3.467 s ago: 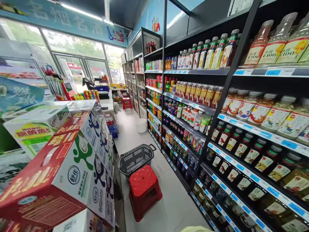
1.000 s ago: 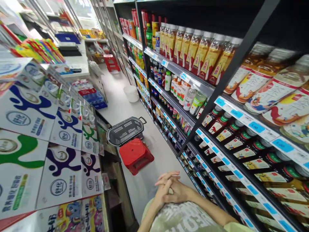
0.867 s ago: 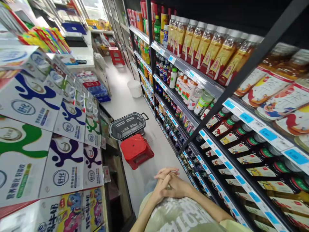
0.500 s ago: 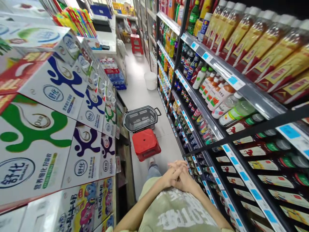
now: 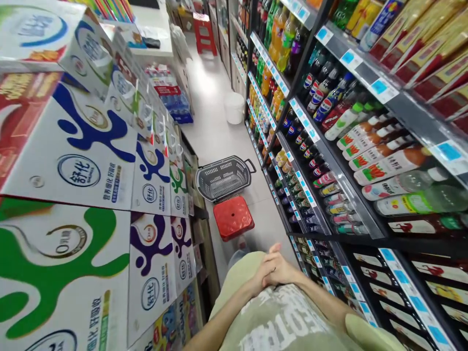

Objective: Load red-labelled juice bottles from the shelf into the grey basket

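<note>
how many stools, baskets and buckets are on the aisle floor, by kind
red stool: 2, the near one and the far one
grey shopping basket: 1
white bucket: 1
total: 4

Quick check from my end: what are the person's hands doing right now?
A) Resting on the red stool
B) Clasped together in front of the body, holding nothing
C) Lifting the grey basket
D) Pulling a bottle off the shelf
B: the left hand and right hand are folded into each other against the shirt, well short of the grey basket, the red stool and the shelf bottles.
</note>
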Available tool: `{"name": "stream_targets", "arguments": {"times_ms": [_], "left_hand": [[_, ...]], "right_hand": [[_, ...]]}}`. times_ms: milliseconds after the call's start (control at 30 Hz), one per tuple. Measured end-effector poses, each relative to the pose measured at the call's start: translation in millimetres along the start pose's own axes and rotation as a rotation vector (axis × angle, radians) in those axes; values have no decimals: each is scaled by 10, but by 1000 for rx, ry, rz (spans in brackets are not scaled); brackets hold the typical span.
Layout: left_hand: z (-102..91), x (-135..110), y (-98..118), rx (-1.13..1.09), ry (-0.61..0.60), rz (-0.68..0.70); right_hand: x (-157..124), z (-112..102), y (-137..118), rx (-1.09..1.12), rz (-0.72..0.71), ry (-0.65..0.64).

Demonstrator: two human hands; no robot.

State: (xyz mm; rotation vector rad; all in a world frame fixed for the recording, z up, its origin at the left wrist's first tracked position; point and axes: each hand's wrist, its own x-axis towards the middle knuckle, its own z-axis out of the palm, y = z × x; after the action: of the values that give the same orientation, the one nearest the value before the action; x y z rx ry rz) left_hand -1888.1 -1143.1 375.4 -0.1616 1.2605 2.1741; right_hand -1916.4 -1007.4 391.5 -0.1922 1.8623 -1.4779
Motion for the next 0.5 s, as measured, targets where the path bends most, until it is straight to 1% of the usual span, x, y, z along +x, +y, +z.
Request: {"name": "stream_targets", "arguments": {"times_ms": [33,100,200,267,300,333,367,433,500], "left_hand": [[-72,35,13,-23,-6,-29],[-254,156,32,-71,-82,-82],[-567,423,40,-70,-303,-170],[-737,621,26,-50,-396,-238],[-800,720,13,-32,-395,-270],[-847,818,-4,9,-359,-292],[-884,915,-22,88,-290,-299],[-940,1107,-37,365,-123,-298],[-992,1282,23,692,-2,-285]], "right_hand": [[50,17,-14,1,-12,6],[149,41,-59,-43,-21,49],[319,92,-86,-56,46,122],[456,134,-39,50,118,219],[527,145,2,127,162,291],[598,141,49,199,203,372],[667,115,96,257,238,441],[797,-20,158,325,284,538],[912,-282,115,344,297,584]]}}
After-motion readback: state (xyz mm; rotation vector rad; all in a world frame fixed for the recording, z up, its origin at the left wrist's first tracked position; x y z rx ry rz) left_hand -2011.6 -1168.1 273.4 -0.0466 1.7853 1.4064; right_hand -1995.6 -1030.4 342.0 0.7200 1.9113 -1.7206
